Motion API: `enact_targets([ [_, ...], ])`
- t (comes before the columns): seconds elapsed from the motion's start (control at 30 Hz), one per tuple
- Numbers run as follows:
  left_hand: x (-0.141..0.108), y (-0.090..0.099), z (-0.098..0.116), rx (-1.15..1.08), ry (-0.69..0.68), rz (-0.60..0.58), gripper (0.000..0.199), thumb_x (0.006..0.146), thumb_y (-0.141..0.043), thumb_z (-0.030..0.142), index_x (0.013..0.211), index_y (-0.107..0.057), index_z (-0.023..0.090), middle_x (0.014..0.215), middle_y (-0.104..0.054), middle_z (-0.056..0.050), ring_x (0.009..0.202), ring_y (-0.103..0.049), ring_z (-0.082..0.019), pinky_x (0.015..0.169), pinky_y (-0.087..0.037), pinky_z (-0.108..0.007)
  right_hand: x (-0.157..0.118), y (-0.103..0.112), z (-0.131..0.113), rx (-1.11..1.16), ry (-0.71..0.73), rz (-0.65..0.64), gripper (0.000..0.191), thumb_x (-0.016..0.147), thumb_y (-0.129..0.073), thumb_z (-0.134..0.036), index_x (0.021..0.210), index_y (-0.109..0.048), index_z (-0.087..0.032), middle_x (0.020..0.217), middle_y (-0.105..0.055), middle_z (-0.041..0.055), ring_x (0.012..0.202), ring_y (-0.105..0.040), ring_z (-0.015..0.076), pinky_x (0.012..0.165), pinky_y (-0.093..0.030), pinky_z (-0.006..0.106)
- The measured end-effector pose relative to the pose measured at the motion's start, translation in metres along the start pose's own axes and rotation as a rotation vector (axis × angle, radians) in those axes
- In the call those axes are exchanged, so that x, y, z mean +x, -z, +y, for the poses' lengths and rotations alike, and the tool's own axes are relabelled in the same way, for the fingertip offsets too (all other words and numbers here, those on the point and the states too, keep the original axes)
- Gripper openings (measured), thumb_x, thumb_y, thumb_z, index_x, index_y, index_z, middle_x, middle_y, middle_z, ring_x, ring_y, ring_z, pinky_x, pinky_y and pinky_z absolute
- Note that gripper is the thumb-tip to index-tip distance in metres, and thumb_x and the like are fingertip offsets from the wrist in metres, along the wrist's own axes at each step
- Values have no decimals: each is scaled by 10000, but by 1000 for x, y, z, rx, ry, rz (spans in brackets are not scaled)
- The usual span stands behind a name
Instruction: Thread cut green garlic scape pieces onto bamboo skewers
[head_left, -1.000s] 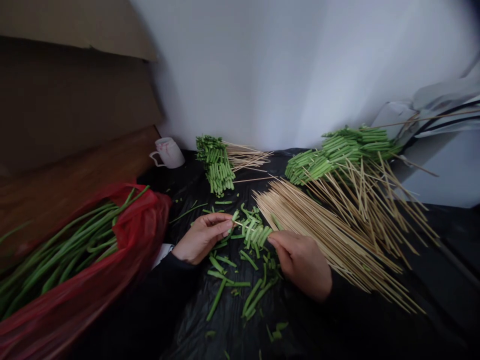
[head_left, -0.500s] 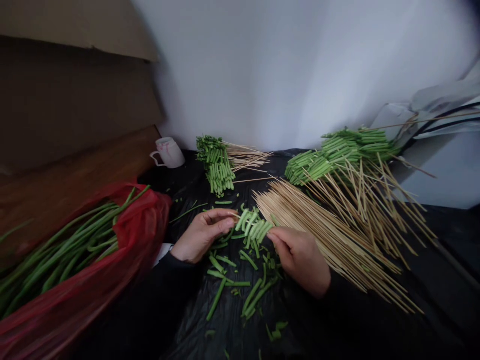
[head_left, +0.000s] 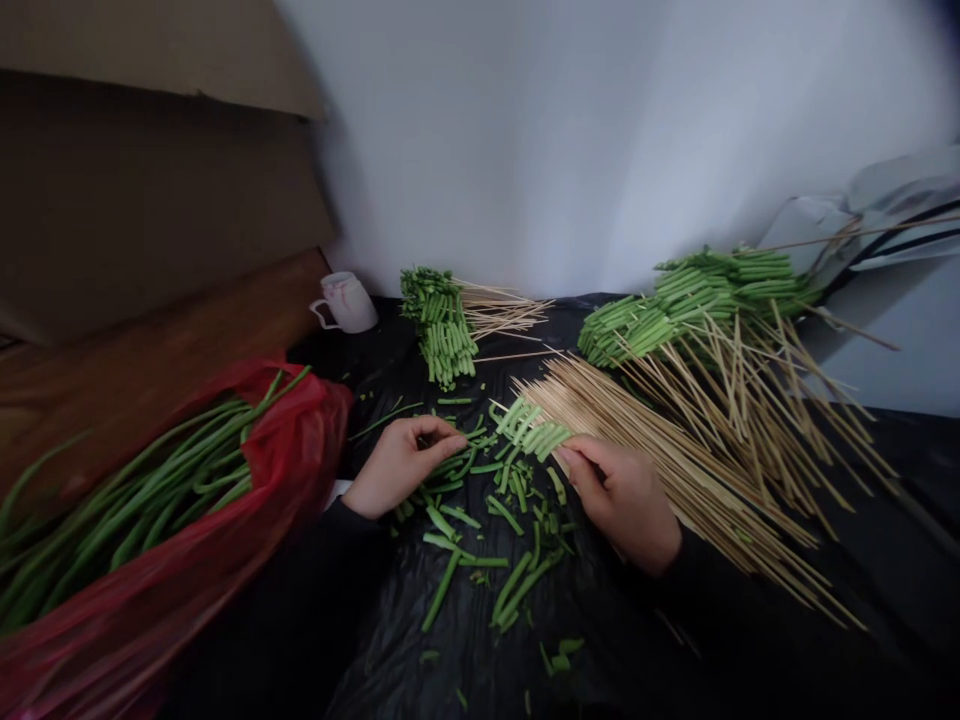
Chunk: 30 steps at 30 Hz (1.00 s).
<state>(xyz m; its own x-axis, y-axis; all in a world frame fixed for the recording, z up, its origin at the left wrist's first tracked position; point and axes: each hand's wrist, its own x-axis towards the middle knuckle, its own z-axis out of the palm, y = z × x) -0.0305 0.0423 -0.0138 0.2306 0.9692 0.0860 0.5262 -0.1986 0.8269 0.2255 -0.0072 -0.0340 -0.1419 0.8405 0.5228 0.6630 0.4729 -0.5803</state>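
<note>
Between the fingertips of my right hand (head_left: 626, 500) is a skewer threaded with cut green bean pieces (head_left: 534, 428), its beans pointing left over the loose pieces. My left hand (head_left: 405, 462) is pinched, thumb and forefinger together, just above the loose bean pieces (head_left: 450, 475). Whatever may be between its fingertips is too small to make out. Below both hands, more cut green beans (head_left: 517, 590) lie scattered on black plastic sheeting (head_left: 397, 650).
A red bag (head_left: 300, 430) of long green beans (head_left: 180, 470) lies on the left. Bare skewers (head_left: 675, 470) are heaped on the right. Behind are a small stack of bean skewers (head_left: 446, 335), a larger stack (head_left: 697, 300) and a white mug (head_left: 349, 303).
My left hand has let go of the skewer's tip and moved slightly down, away from it. My right hand has shifted right with the bean skewer.
</note>
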Motion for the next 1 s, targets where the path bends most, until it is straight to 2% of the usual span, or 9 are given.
enact_targets([
  [0.13,1,9,-7,93,46,59,337,778,-640,461,615,-689,171,560,-590,5,538,-456,-134,535,-313,-249,-1,0,1,12,-3,-5,219,928,-479,-251,793,-643,-197,690,-651,3,621,-580,127,607,-388,248],
  [0.23,0,15,-16,119,46,22,308,693,-724,437,534,-663,181,495,-548,21,490,-408,-119,499,-259,-251,-1,0,1,3,2,-5,225,927,-480,-254,792,-650,-193,692,-657,7,624,-587,131,613,-393,251],
  [0.33,-2,21,-23,109,54,-114,211,611,-786,387,590,-698,196,536,-599,8,496,-458,-130,489,-271,-247,0,0,2,-4,-3,-5,222,927,-478,-248,814,-660,-190,722,-675,13,649,-604,136,632,-400,252],
  [0.47,-3,26,-23,268,67,-241,136,645,-740,330,678,-714,201,636,-642,-15,584,-547,-162,537,-347,-249,0,-1,3,-8,-11,-16,233,928,-471,-244,801,-659,-190,714,-671,10,646,-602,133,626,-390,250],
  [0.6,-4,24,-17,436,17,-241,136,682,-703,338,724,-690,209,745,-655,-20,681,-573,-180,612,-380,-270,-1,-1,3,-4,-14,-27,238,932,-468,-247,788,-648,-188,708,-659,9,651,-597,132,631,-382,249],
  [0.73,-5,20,-10,524,-33,-220,139,689,-708,360,697,-683,223,767,-643,-22,740,-572,-200,655,-372,-288,-1,-2,4,0,-27,-41,250,938,-466,-255,765,-632,-186,690,-642,7,643,-584,132,622,-373,252],
  [0.87,-6,19,-4,439,-83,-188,116,758,-660,328,713,-679,222,758,-659,-17,756,-580,-198,695,-387,-291,0,-3,3,32,-10,-27,228,937,-466,-241,789,-632,-188,706,-642,5,653,-583,127,631,-376,247],
  [1.0,-6,14,5,144,-37,-79,134,785,-656,336,792,-678,204,757,-701,-17,713,-610,-183,680,-422,-285,0,-3,-1,66,16,-35,220,935,-459,-223,803,-629,-185,713,-639,5,663,-583,124,643,-379,242],
])
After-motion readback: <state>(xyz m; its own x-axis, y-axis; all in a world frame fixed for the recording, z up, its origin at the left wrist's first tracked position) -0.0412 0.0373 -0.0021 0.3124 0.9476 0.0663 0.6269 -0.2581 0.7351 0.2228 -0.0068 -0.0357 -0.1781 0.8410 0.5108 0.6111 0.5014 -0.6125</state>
